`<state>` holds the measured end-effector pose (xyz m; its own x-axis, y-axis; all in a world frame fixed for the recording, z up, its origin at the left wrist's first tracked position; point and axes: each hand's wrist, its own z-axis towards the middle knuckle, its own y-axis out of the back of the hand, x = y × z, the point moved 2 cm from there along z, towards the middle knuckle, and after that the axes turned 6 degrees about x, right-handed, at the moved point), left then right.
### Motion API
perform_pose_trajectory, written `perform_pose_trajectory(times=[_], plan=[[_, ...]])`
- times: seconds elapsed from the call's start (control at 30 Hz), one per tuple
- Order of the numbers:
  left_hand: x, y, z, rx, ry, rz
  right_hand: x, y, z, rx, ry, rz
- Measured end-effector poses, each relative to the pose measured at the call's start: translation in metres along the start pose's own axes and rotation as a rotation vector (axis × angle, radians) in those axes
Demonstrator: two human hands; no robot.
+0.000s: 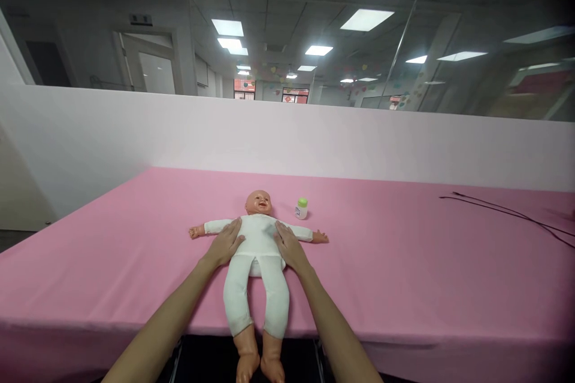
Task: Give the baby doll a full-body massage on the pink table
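Observation:
A baby doll [258, 245] with a white cloth body lies on its back on the pink-covered table [395, 269], arms spread wide. Its head points away from me, and its feet hang past the near edge. Flat against the left side of its torso rests my left hand [227, 243], fingers stretched out. My right hand [290, 245] lies likewise along the torso's right side, fingers extended near the doll's armpit. Neither hand grips anything. Just beyond the doll's right-side arm stands a small white bottle [301, 210] with a green cap.
Thin black cables [507, 211] run across the table at the far right. Behind the table rises a low white wall [314, 137] with a glass pane [287, 42] above it. Something dark [247, 359] with metal rods sits below the near edge.

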<state>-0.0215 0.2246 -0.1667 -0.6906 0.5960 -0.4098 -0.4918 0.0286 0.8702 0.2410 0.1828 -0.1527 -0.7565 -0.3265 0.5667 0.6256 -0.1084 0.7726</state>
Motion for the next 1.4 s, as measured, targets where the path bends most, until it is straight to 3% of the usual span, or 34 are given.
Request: perform_pose_trajectory(times=[0.2, 0.3, 0.4, 0.47, 0.53, 0.63, 0.7, 0.8, 0.93, 1.07, 1.17, 1.33, 1.4], plan=[[0.009, 0.004, 0.000, -0.144, 0.180, 0.270, -0.010, 0.016, -0.004, -0.127, -0.143, -0.389], [0.017, 0.017, -0.006, -0.232, 0.263, 0.324, -0.018, 0.033, -0.010, -0.197, -0.172, -0.432], [0.032, 0.034, -0.017, -0.284, 0.337, 0.348, -0.028, 0.052, -0.022, -0.382, -0.301, -0.442], [0.044, 0.046, -0.025, -0.286, 0.402, 0.349, -0.036, 0.060, -0.031, -0.503, -0.503, -0.469], [0.053, 0.057, -0.032, -0.250, 0.485, 0.326, -0.041, 0.063, -0.039, -0.540, -0.681, -0.495], [0.054, 0.070, -0.036, -0.196, 0.552, 0.250, -0.043, 0.062, -0.041, -0.497, -0.740, -0.479], [0.048, 0.075, -0.036, -0.237, 0.546, 0.203, -0.044, 0.062, -0.038, -0.472, -0.692, -0.359], [0.038, 0.080, -0.034, -0.366, 0.506, 0.086, -0.046, 0.061, -0.032, -0.513, -0.590, 0.089], [0.028, 0.078, -0.028, -0.574, 0.335, -0.314, -0.042, 0.053, -0.021, -0.644, -0.425, 0.654], [0.018, 0.070, -0.021, -0.790, 0.315, -0.680, -0.024, 0.047, -0.013, -0.547, -0.281, 0.766], [0.005, 0.067, -0.019, -0.698, 0.270, -0.836, -0.003, 0.054, -0.018, -0.370, -0.149, 0.728], [-0.021, 0.081, -0.040, -0.168, -0.024, -0.598, 0.018, 0.070, -0.055, 0.054, 0.106, 0.428], [-0.029, 0.084, -0.054, 0.007, -0.123, -0.506, 0.017, 0.072, -0.069, 0.152, 0.135, 0.363]])
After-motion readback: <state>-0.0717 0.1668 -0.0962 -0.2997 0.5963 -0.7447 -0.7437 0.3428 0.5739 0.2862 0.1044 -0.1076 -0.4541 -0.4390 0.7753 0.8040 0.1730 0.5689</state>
